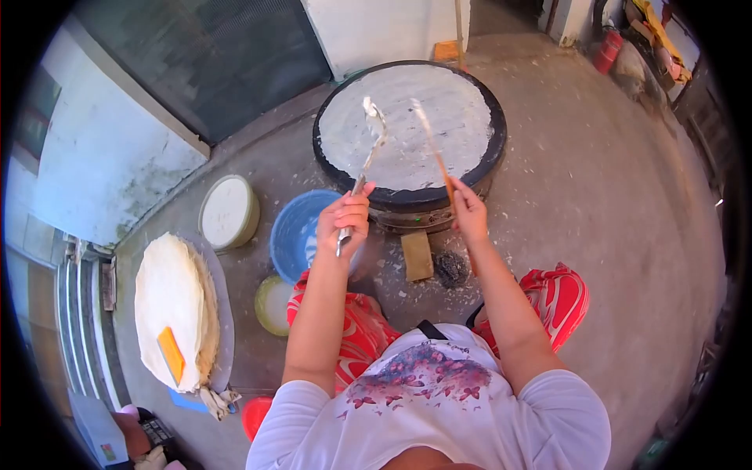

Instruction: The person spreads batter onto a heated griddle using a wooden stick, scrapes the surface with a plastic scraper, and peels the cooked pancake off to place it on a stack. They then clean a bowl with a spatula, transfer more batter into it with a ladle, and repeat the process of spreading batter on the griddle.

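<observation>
My left hand [348, 218] is closed around the handle of a metal ladle [368, 160], its upper end smeared with white batter. In my right hand [468, 210] is a thin wooden spatula [441, 166] with a white-coated tip. Both tools point forward and overlap the large round griddle [489, 160] in this view. Across the griddle's black surface lies a wide, thin layer of white batter [407, 125]. Below my left hand stands a blue basin [283, 235] with white residue inside.
Left of the basin is a bucket of white batter [227, 211]. A stack of flatbreads [172, 305] with an orange scraper [171, 354] on top sits farther left. A green bowl [270, 305], a tan block [417, 256] and a dark scrubber [450, 269] lie near my knees.
</observation>
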The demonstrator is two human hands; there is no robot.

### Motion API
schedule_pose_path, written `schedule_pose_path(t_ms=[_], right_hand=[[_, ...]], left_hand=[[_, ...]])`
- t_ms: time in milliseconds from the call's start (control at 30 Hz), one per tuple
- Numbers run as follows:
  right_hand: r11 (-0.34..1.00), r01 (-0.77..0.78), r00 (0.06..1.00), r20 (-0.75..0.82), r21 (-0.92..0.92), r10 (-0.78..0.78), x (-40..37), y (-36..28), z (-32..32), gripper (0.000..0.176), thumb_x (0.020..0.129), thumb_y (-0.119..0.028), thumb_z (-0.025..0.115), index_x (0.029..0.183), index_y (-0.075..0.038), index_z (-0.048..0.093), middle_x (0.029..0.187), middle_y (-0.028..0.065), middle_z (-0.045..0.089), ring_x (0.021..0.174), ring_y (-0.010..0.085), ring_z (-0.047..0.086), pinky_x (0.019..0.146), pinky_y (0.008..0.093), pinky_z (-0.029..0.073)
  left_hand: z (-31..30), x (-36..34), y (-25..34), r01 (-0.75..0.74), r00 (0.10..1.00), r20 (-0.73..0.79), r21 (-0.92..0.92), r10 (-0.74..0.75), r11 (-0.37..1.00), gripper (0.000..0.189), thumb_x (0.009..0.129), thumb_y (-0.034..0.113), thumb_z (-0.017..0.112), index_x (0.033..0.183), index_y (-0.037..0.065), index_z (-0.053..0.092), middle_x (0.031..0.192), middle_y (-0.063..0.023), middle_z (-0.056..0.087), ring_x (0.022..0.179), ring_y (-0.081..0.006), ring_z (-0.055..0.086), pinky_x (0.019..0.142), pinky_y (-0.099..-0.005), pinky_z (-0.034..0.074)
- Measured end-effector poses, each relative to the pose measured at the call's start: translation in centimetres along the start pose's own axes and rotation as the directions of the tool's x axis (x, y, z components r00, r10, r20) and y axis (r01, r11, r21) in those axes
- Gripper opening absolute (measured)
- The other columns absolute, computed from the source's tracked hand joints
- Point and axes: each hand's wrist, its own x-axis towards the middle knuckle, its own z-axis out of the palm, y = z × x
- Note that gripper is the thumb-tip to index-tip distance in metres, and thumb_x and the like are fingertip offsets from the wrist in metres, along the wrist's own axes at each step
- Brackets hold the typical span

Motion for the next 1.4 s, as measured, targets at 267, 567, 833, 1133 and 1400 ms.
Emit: schedule_pose_path(t_ms=[267,567,833,1133,1400], right_hand=[[0.805,0.219,0.97,0.215,-0.552,-0.117,-2.1,10.3,0.5,0.029,0.087,-0.02,0.046,0.111,-0.009,0.056,0.092,0.01,0.06,0.086,0.0191,0.056,0.077,0.0295,0.044],[0.922,0.258,0.924,0.352,-0.287,-0.149,-3.9,0.9,3.2,0.035,0.084,-0.022,0.05,0.119,-0.017,0.05,0.099,0.0135,0.061,0.088,0.022,0.058,0.078,0.028,0.044],[0.796,0.192,0.972,0.223,-0.574,-0.073,0.1,2.3,1.3,0.039,0.084,-0.013,0.05,0.123,-0.012,0.045,0.111,0.0121,0.056,0.097,0.0217,0.057,0.081,0.0293,0.043],[0.977,-0.189,0.971,0.132,-0.096,0.201,4.6,-1.7,2.1,0.066,0.076,0.01,0.045,0.135,-0.01,0.023,0.108,0.0111,0.05,0.058,0.0135,0.053,0.044,0.0244,0.043],[0.957,-0.251,0.962,0.069,-0.145,0.263,9.7,-0.8,3.3,0.046,0.086,-0.005,0.036,0.131,-0.01,0.032,0.087,0.0094,0.057,0.052,0.0115,0.05,0.042,0.0243,0.043]], left_hand=[[4.1,-7.6,1.4,-0.086,0.993,0.095,0.097,0.077,0.992,0.04,0.091,0.011,0.031,0.123,-0.012,0.029,0.071,-0.006,0.04,0.05,-0.0112,0.042,0.041,-0.0223,0.038],[-2.8,-18.7,8.8,-0.134,0.611,-0.496,0.704,0.617,0.698,0.03,0.09,0.018,0.035,0.104,-0.007,0.045,0.068,-0.0086,0.047,0.048,-0.0108,0.039,0.038,-0.0215,0.034],[-11.5,-20.0,11.9,-0.17,0.499,-0.684,0.525,0.532,0.834,0.031,0.09,0.022,0.033,0.093,-0.006,0.046,0.068,-0.0084,0.047,0.049,-0.0107,0.04,0.038,-0.02,0.036],[-15.1,-20.0,13.1,-0.134,0.475,-0.718,0.511,0.508,0.849,0.034,0.089,0.027,0.034,0.089,-0.005,0.045,0.067,-0.0092,0.05,0.046,-0.0116,0.042,0.035,-0.0193,0.036],[-16.3,-20.2,13.9,-0.16,0.516,-0.723,0.446,0.46,0.88,0.036,0.088,0.03,0.036,0.087,-0.004,0.045,0.067,-0.0095,0.05,0.046,-0.0125,0.044,0.037,-0.0201,0.039]])
